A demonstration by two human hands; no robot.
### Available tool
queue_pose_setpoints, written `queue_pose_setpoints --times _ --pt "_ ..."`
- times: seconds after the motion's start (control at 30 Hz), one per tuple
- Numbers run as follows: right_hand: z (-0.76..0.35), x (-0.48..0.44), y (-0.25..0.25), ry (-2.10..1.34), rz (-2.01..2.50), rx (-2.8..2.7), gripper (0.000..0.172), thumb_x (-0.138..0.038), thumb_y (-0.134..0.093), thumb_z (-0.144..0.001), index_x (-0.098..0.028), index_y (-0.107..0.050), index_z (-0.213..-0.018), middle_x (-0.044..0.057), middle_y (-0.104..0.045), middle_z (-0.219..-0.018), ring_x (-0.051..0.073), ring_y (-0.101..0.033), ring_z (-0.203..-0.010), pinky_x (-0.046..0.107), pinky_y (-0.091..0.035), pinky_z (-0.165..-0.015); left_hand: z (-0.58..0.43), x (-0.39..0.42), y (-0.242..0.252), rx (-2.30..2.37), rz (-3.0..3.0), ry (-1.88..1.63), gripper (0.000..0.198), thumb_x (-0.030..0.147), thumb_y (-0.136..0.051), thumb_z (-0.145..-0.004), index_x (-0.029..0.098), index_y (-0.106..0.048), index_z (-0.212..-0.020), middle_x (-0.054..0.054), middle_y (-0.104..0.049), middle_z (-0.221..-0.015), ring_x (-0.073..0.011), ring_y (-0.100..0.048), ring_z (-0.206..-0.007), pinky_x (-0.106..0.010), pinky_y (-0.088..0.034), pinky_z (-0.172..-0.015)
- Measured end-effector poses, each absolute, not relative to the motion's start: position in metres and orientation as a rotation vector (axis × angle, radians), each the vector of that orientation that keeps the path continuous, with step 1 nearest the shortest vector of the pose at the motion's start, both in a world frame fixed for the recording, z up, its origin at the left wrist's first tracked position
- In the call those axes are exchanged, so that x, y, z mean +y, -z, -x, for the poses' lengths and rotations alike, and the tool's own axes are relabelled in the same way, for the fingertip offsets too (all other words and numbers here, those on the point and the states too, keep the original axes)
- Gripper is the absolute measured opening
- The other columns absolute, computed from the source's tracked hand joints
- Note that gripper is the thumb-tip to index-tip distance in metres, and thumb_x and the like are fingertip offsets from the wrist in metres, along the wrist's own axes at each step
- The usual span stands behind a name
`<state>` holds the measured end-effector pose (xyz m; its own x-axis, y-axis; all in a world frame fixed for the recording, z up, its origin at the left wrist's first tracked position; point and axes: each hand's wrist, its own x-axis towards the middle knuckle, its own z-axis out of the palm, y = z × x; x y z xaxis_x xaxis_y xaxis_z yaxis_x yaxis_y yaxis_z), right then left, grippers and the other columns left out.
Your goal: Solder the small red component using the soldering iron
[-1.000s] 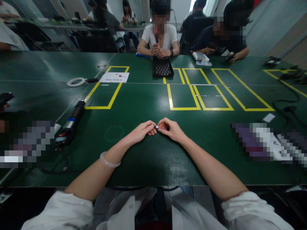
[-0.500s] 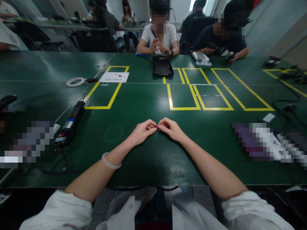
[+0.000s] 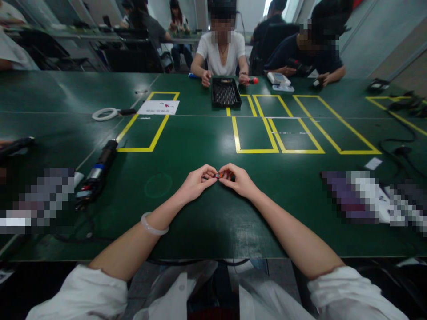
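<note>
A tiny part (image 3: pixel 218 175) with orange-red and silvery bits sits between the fingertips of my two hands, just above the green table; it is too small to name. My left hand (image 3: pixel 200 182) pinches its left end with thumb and fingers. From the other side, the thumb and fingers of my right hand (image 3: pixel 239 180) close on its right end. Part of it is hidden behind the fingertips. A pale bracelet (image 3: pixel 154 226) circles my left wrist.
A corded black electric screwdriver (image 3: pixel 100 171) lies to the left. Yellow tape outlines (image 3: pixel 256 151) mark the green table (image 3: pixel 200 231). Across it, a person in white (image 3: pixel 222 53) sits behind a black tray (image 3: pixel 227 104). A white sheet (image 3: pixel 159 107) and a white coil (image 3: pixel 105 114) lie far left.
More of the small part shows between my fingertips, now orange and silvery; before, just a red speck showed. The person opposite has lowered both hands to either side of the black tray.
</note>
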<state>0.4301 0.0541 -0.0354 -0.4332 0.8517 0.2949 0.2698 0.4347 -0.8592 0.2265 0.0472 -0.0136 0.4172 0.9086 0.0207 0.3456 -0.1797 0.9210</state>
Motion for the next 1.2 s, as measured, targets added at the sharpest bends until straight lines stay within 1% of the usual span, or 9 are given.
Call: queue_pose_setpoints --times 0.4,0.53,0.63,0.8,0.87,0.93,1.0,1.1,1.2 --pt "-0.432 0.056 0.037 -0.961 0.971 -1.960 0.014 -0.029 -0.062 -0.086 -0.018 -0.061 -0.095 0.002 -0.062 -0.084 0.012 -0.055 -0.070 0.025 -0.045 -0.065 -0.226 0.046 0.012 1.108 -1.863 -0.697 0.026 0.039 -0.058 -0.086 0.018 -0.058 -0.101 -0.006 -0.065 -0.096 -0.0159 -0.062 -0.085 -0.029 -0.049 -0.076" --pt "-0.433 0.058 0.037 -1.005 1.030 -1.909 0.017 -0.031 -0.064 -0.084 -0.018 -0.061 -0.094 0.000 -0.058 -0.078 0.011 -0.052 -0.066 0.024 -0.042 -0.062 -0.221 0.049 0.006 1.126 -1.911 -0.676 0.036 0.042 -0.057 -0.086 0.019 -0.055 -0.113 -0.006 -0.065 -0.101 -0.0164 -0.062 -0.087 -0.031 -0.050 -0.079" --pt "-0.433 0.058 0.037 -1.058 1.051 -1.878 0.019 -0.033 -0.065 -0.083 -0.017 -0.061 -0.092 -0.001 -0.056 -0.074 0.010 -0.048 -0.062 0.023 -0.040 -0.059 -0.207 0.050 -0.010 1.203 -1.970 -0.684 0.043 0.044 -0.053 -0.088 0.019 -0.053 -0.124 -0.008 -0.064 -0.110 -0.0186 -0.062 -0.096 -0.034 -0.049 -0.086" --pt "-0.433 0.058 0.038 -1.111 1.057 -1.872 0.019 -0.033 -0.064 -0.083 -0.017 -0.060 -0.092 -0.002 -0.055 -0.073 0.010 -0.047 -0.062 0.023 -0.039 -0.059 -0.148 0.048 -0.034 1.528 -2.104 -0.656 0.052 0.049 -0.049 -0.089 0.021 -0.050 -0.133 -0.010 -0.059 -0.124 -0.0225 -0.058 -0.110 -0.038 -0.045 -0.096" --pt "-0.432 0.058 0.038 -1.124 1.061 -1.871 0.019 -0.032 -0.064 -0.082 -0.017 -0.060 -0.093 -0.002 -0.055 -0.073 0.010 -0.047 -0.062 0.023 -0.039 -0.059 -0.112 0.046 -0.034 1.734 -2.186 -0.586 0.057 0.051 -0.047 -0.089 0.018 -0.048 -0.135 -0.012 -0.056 -0.129 -0.0249 -0.055 -0.115 -0.039 -0.042 -0.100" --pt "-0.432 0.058 0.037 -1.126 1.063 -1.866 0.019 -0.031 -0.064 -0.082 -0.016 -0.060 -0.093 -0.002 -0.055 -0.073 0.010 -0.047 -0.062 0.023 -0.039 -0.059 -0.072 0.042 -0.030 1.971 -2.258 -0.442 0.062 0.051 -0.046 -0.089 0.010 -0.047 -0.135 -0.017 -0.053 -0.134 -0.0281 -0.048 -0.124 -0.041 -0.034 -0.108" --pt "-0.432 0.057 0.037 -1.121 1.066 -1.862 0.018 -0.030 -0.064 -0.082 -0.016 -0.060 -0.093 -0.002 -0.055 -0.073 0.010 -0.048 -0.062 0.023 -0.039 -0.059 -0.035 0.035 -0.026 2.269 -2.214 -0.273 0.070 0.051 -0.045 -0.088 0.001 -0.042 -0.137 -0.023 -0.048 -0.138 -0.0325 -0.041 -0.131 -0.042 -0.031 -0.110" --pt "-0.432 0.057 0.036 -1.114 1.069 -1.862 0.018 -0.029 -0.064 -0.082 -0.016 -0.060 -0.093 -0.002 -0.055 -0.073 0.010 -0.048 -0.062 0.023 -0.039 -0.059 0.010 0.022 -0.020 2.574 -1.992 0.061 0.077 0.059 -0.039 -0.087 0.002 -0.035 -0.140 -0.025 -0.043 -0.141 -0.0366 -0.045 -0.126 -0.044 -0.038 -0.103" --pt "-0.432 0.057 0.036 -1.110 1.063 -1.868 0.018 -0.030 -0.064 -0.082 -0.016 -0.060 -0.093 -0.002 -0.055 -0.073 0.010 -0.048 -0.062 0.022 -0.039 -0.059 0.038 0.013 -0.014 2.633 -1.776 0.297 0.076 0.065 -0.033 -0.085 0.006 -0.040 -0.132 -0.025 -0.050 -0.133 -0.0365 -0.052 -0.115 -0.042 -0.045 -0.091"
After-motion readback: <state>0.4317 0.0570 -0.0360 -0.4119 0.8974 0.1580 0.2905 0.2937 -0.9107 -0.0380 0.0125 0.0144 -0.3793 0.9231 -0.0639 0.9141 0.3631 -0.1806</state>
